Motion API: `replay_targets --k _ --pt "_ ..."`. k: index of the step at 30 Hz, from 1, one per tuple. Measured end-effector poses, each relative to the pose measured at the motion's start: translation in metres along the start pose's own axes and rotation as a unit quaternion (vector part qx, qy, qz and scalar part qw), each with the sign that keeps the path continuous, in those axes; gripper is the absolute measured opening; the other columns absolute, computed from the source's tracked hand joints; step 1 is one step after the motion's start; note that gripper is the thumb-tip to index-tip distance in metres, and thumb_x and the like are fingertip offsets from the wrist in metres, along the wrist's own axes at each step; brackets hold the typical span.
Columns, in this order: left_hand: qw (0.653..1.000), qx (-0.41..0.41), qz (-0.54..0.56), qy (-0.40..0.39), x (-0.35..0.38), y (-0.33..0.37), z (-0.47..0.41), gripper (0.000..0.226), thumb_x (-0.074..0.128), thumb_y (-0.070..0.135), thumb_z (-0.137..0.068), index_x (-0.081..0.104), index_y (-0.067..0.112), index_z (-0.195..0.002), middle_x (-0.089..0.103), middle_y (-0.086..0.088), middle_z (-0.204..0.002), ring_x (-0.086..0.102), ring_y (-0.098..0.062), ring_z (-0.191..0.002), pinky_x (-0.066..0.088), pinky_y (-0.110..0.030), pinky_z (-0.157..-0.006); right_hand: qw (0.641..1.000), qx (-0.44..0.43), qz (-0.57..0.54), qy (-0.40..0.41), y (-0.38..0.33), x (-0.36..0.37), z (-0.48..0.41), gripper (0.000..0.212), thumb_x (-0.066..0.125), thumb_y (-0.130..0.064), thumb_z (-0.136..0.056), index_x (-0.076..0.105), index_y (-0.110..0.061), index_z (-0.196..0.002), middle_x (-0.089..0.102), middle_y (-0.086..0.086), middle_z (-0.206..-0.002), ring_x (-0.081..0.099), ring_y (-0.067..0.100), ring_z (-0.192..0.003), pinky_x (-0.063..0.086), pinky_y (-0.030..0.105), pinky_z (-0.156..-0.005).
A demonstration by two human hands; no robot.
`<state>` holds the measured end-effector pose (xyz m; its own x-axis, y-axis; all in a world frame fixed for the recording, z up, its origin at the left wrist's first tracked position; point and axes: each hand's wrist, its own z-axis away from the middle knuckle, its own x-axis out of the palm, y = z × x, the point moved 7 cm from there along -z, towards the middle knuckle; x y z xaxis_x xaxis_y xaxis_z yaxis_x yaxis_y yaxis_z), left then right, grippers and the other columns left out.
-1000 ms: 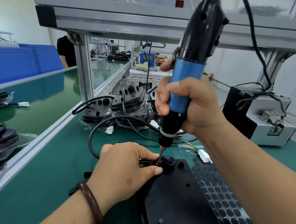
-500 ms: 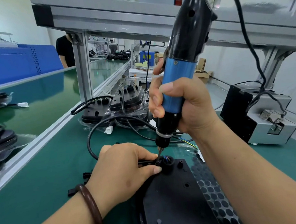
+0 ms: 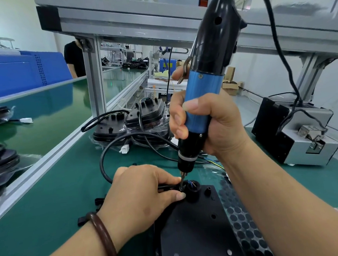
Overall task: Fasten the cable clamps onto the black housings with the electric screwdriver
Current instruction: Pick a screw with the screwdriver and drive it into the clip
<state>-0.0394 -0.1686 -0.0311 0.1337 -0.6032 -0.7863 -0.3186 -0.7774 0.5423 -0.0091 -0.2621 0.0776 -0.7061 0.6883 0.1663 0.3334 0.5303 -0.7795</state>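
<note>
Both hands engaged. Right hand [image 3: 214, 128] clenched round the blue-and-black electric screwdriver [image 3: 202, 97], nearly upright, bit tip down on the small black cable clamp [image 3: 166, 187]. Left hand [image 3: 141, 195] pinches that clamp between thumb and forefinger at the far left corner of the flat black plastic housing [image 3: 191, 230], lying on the green bench mat [image 3: 49, 196].

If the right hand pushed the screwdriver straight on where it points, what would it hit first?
Likely the cable clamp on the black housing, pinched by the left hand; the screwdriver tip seems to touch it.
</note>
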Motion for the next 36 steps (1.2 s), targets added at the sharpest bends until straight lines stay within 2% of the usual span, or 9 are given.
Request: replay_targets --k 10,12,17,24,36 --pt "1.000 0.008 -0.001 0.008 -0.0002 0.0014 0.0020 0.028 0.071 0.060 -0.069 0.067 0.053 -0.096 0.065 0.029 -0.088 0.057 0.003 -0.095 0.041 -0.031 -0.097 1.000 0.008 -0.014 -0.007 0.0013 0.0015 0.0004 0.033 0.053 -0.007 -0.061 0.045 -0.005 -0.092 0.049 0.008 -0.052 0.044 0.018 -0.039 0.041 0.024 -0.049" --pt "1.000 0.013 -0.001 0.012 -0.0010 0.0033 0.0015 0.028 0.071 0.060 -0.069 0.067 0.053 -0.096 0.065 0.029 -0.085 0.057 0.003 -0.093 0.041 -0.031 -0.096 1.000 0.008 -0.008 -0.006 0.0014 0.0010 -0.0003 0.033 0.054 -0.007 -0.060 0.044 -0.005 -0.092 0.049 0.009 -0.053 0.044 0.019 -0.038 0.041 0.024 -0.049" --pt "0.997 0.025 -0.061 0.041 -0.0017 0.0077 -0.0020 0.038 0.066 0.062 -0.073 0.068 0.045 -0.106 0.065 0.026 -0.100 0.058 0.002 -0.099 0.037 -0.027 -0.098 0.999 -0.006 0.035 0.014 -0.0025 -0.0027 0.0000 0.039 0.055 -0.007 -0.059 0.046 -0.005 -0.097 0.050 0.008 -0.053 0.044 0.020 -0.039 0.041 0.025 -0.049" --pt "0.997 0.027 -0.065 0.043 -0.0015 0.0073 -0.0017 0.038 0.066 0.062 -0.072 0.069 0.044 -0.105 0.063 0.028 -0.097 0.058 0.002 -0.097 0.039 -0.027 -0.096 0.999 -0.004 0.042 0.018 -0.0016 -0.0030 -0.0001 0.042 0.056 -0.007 -0.059 0.047 -0.004 -0.100 0.049 0.009 -0.052 0.044 0.020 -0.039 0.041 0.025 -0.049" --pt "0.997 0.030 -0.049 0.048 0.0002 0.0069 -0.0018 0.036 0.068 0.060 -0.071 0.070 0.044 -0.103 0.061 0.031 -0.092 0.059 0.003 -0.094 0.042 -0.029 -0.094 1.000 -0.009 0.026 0.012 -0.0009 -0.0036 -0.0008 0.036 0.055 -0.007 -0.059 0.044 -0.005 -0.093 0.048 0.009 -0.050 0.044 0.020 -0.037 0.041 0.025 -0.049"
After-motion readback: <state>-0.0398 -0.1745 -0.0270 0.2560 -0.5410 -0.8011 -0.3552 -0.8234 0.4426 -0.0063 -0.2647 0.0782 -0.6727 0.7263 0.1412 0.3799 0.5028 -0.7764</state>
